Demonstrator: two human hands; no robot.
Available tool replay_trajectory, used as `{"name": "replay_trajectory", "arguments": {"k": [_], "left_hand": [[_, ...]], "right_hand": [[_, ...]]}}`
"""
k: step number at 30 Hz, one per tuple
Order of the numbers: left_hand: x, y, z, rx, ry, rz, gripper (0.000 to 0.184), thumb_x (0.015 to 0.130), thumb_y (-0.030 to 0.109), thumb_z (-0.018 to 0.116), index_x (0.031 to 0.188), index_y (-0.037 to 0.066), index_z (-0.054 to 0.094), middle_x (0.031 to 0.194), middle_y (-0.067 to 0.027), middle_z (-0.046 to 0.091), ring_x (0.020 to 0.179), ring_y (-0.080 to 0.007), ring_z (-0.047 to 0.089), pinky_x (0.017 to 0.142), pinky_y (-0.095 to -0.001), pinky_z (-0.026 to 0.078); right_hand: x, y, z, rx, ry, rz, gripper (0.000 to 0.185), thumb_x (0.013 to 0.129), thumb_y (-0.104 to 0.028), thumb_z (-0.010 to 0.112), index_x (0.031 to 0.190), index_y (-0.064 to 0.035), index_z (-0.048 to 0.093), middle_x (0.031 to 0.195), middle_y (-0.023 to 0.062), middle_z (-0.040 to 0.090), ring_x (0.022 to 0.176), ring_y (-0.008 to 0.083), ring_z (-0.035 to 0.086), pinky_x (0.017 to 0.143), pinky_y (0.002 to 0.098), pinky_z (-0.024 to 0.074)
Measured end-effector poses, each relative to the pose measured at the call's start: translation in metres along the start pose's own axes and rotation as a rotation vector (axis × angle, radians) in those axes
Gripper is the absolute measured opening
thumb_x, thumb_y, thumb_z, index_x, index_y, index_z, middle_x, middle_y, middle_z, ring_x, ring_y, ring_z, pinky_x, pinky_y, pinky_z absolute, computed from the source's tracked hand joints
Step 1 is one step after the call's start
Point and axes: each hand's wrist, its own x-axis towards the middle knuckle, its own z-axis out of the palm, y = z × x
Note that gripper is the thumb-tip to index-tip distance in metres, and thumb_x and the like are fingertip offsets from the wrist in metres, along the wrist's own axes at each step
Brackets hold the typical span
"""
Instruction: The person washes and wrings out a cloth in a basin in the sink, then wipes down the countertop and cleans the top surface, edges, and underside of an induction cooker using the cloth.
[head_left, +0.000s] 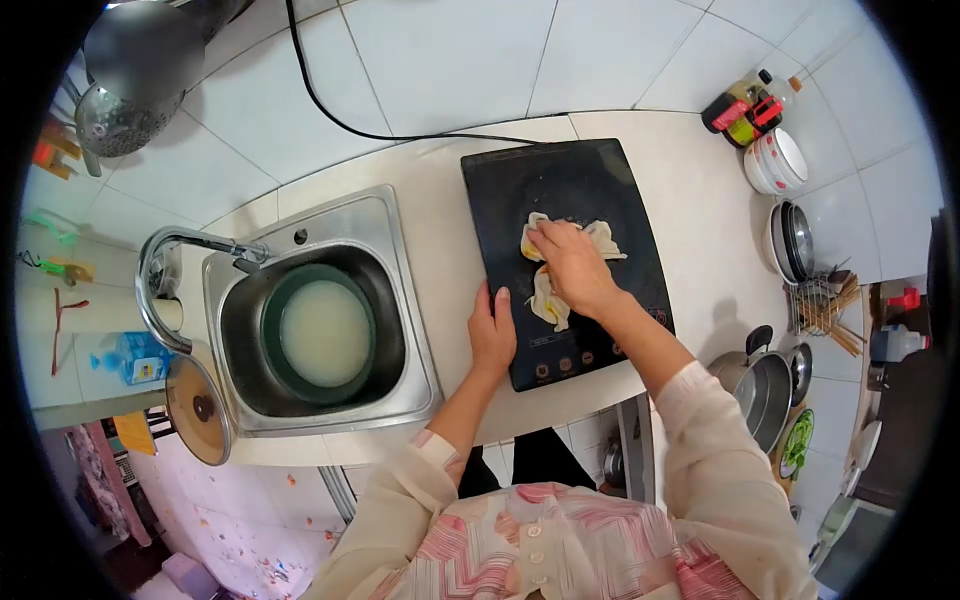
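A black induction cooktop (560,175) lies on the counter, slightly turned. My right hand (572,268) presses down on a crumpled cream-coloured cloth (548,302) on the cooktop's glass, and folds of the cloth stick out on both sides of the hand. Yellowish stains show on the cloth. At the cooktop's left edge, my left hand (490,332) grips the side, thumb toward the top; its fingertips are partly hidden. A row of round control marks lies along the cooktop's near edge.
Left is a steel sink (388,225) holding a green basin (268,335) of cloudy water under a curved faucet (148,285). A glass lid (190,415) leans by the sink. Bowls (775,165), bottles (735,105) and a pot (755,400) stand right. A black cord (335,118) runs behind.
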Motion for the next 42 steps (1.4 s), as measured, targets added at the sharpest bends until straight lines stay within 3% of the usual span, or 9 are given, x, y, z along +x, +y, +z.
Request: {"name": "replay_trajectory", "arguments": {"k": [8, 12, 22, 27, 30, 34, 37, 39, 42], "left_hand": [[0.000, 0.000, -0.001, -0.028, -0.011, 0.030, 0.048, 0.095, 0.028, 0.048, 0.123, -0.012, 0.047, 0.112, -0.0290, 0.059, 0.105, -0.0360, 0.059, 0.091, -0.0363, 0.044], [-0.002, -0.003, 0.000, 0.035, 0.027, 0.027, 0.048, 0.095, 0.027, 0.048, 0.124, -0.011, 0.047, 0.112, -0.0278, 0.060, 0.104, -0.0347, 0.059, 0.090, -0.0362, 0.044], [-0.003, -0.003, -0.001, -0.002, 0.001, -0.026, 0.049, 0.096, 0.029, 0.047, 0.125, -0.011, 0.047, 0.112, -0.0282, 0.060, 0.104, -0.0352, 0.060, 0.090, -0.0373, 0.045], [0.000, 0.001, -0.002, 0.061, 0.018, 0.030, 0.049, 0.096, 0.030, 0.047, 0.124, -0.010, 0.047, 0.109, -0.0275, 0.061, 0.102, -0.0356, 0.060, 0.089, -0.0374, 0.045], [-0.001, 0.010, -0.003, 0.006, -0.032, -0.045, 0.048, 0.097, 0.030, 0.046, 0.124, -0.009, 0.048, 0.109, -0.0268, 0.061, 0.103, -0.0348, 0.060, 0.089, -0.0370, 0.045], [-0.004, 0.010, -0.001, -0.034, -0.007, -0.003, 0.045, 0.096, 0.029, 0.046, 0.125, -0.006, 0.048, 0.108, -0.0245, 0.062, 0.101, -0.0334, 0.061, 0.088, -0.0358, 0.045], [0.000, 0.008, 0.000, 0.041, 0.038, 0.024, 0.044, 0.096, 0.028, 0.046, 0.124, -0.006, 0.049, 0.108, -0.0235, 0.063, 0.102, -0.0323, 0.061, 0.087, -0.0352, 0.045], [0.000, -0.001, -0.002, -0.033, -0.039, 0.002, 0.043, 0.095, 0.029, 0.048, 0.122, -0.005, 0.050, 0.108, -0.0224, 0.063, 0.103, -0.0316, 0.061, 0.088, -0.0349, 0.045], [0.001, -0.008, -0.001, -0.114, -0.047, 0.016, 0.043, 0.094, 0.029, 0.052, 0.121, -0.005, 0.051, 0.110, -0.0219, 0.062, 0.104, -0.0313, 0.060, 0.088, -0.0351, 0.045]], "right_hand": [[0.012, 0.011, 0.010, -0.069, 0.043, -0.040, 0.033, 0.083, -0.008, 0.048, 0.113, -0.0015, 0.058, 0.117, 0.0152, 0.054, 0.106, 0.0325, 0.051, 0.090, 0.0402, 0.0405], [0.020, 0.019, 0.007, -0.080, 0.146, -0.105, 0.030, 0.081, -0.008, 0.049, 0.108, -0.0007, 0.060, 0.106, 0.0142, 0.056, 0.101, 0.0326, 0.052, 0.085, 0.0412, 0.0415], [0.026, 0.023, 0.009, -0.085, 0.086, -0.022, 0.041, 0.075, -0.002, 0.055, 0.116, -0.0056, 0.059, 0.119, 0.0158, 0.055, 0.109, 0.0352, 0.050, 0.089, 0.0431, 0.0406], [0.023, 0.011, 0.019, 0.145, 0.010, -0.027, 0.040, 0.068, 0.005, 0.055, 0.107, -0.0052, 0.062, 0.108, 0.0169, 0.057, 0.107, 0.0364, 0.050, 0.089, 0.0428, 0.0420], [0.012, 0.027, 0.001, 0.404, 0.204, -0.098, 0.036, 0.074, 0.007, 0.049, 0.107, -0.0021, 0.060, 0.112, 0.0150, 0.058, 0.103, 0.0338, 0.056, 0.093, 0.0405, 0.0439], [0.023, 0.083, -0.040, 0.501, 0.574, 0.426, 0.036, 0.074, -0.001, 0.058, 0.110, -0.0018, 0.058, 0.115, 0.0176, 0.056, 0.106, 0.0347, 0.054, 0.095, 0.0432, 0.0416], [0.021, 0.073, -0.011, -0.108, 0.352, 0.302, 0.040, 0.072, -0.006, 0.062, 0.112, -0.0015, 0.056, 0.117, 0.0210, 0.052, 0.110, 0.0391, 0.049, 0.098, 0.0472, 0.0368], [0.050, 0.042, 0.045, -0.240, 0.561, 0.257, 0.041, 0.069, -0.004, 0.059, 0.110, 0.0021, 0.055, 0.111, 0.0233, 0.052, 0.105, 0.0418, 0.048, 0.095, 0.0494, 0.0361], [0.092, -0.041, 0.082, 0.276, 0.384, 0.170, 0.026, 0.067, 0.006, 0.051, 0.091, 0.0008, 0.059, 0.098, 0.0191, 0.057, 0.094, 0.0364, 0.052, 0.086, 0.0447, 0.0410]]}}
